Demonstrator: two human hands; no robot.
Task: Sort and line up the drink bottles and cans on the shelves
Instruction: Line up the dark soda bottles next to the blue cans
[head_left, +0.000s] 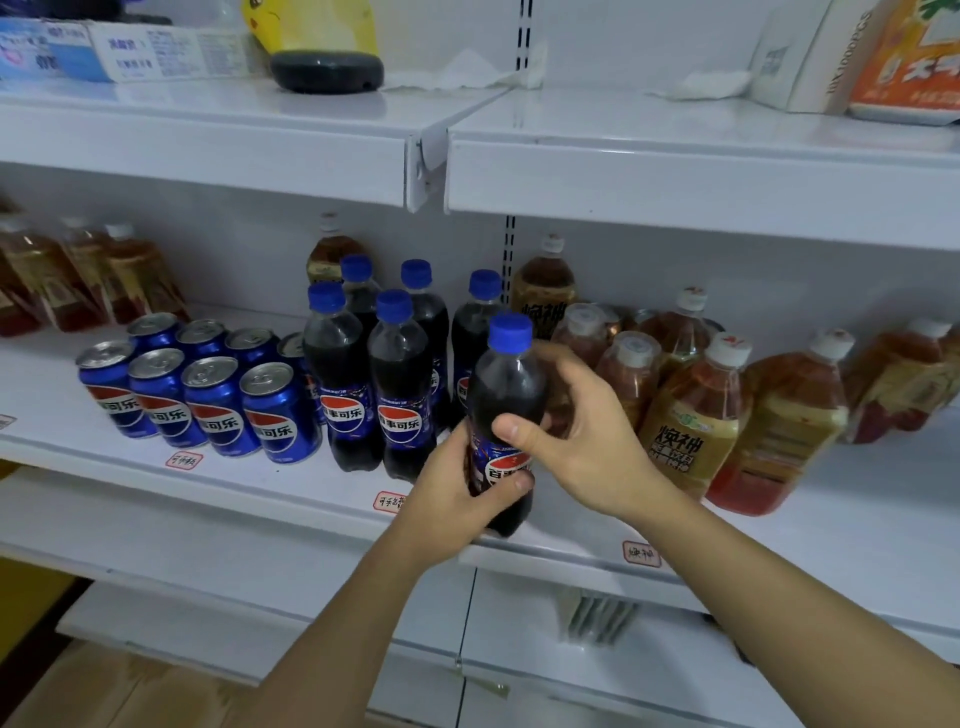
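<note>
Both hands on one cola bottle (506, 410), center frame, upright at front edge of middle shelf (260, 499). Left hand (457, 493) wraps label low; right hand (576, 431) curls round shoulder. Cans (208, 389) lined left, tea bottles (696, 415) right.

Cans (208, 387) left of bottles (374, 364)

Upper shelf, left: white boxes (150, 52) with blue print, beside a yellow bag (317, 26) behind a dark round object (327, 71). Centre: crumpled paper (457, 73). Right: a white box (810, 57) touching an orange box (909, 62).
</note>
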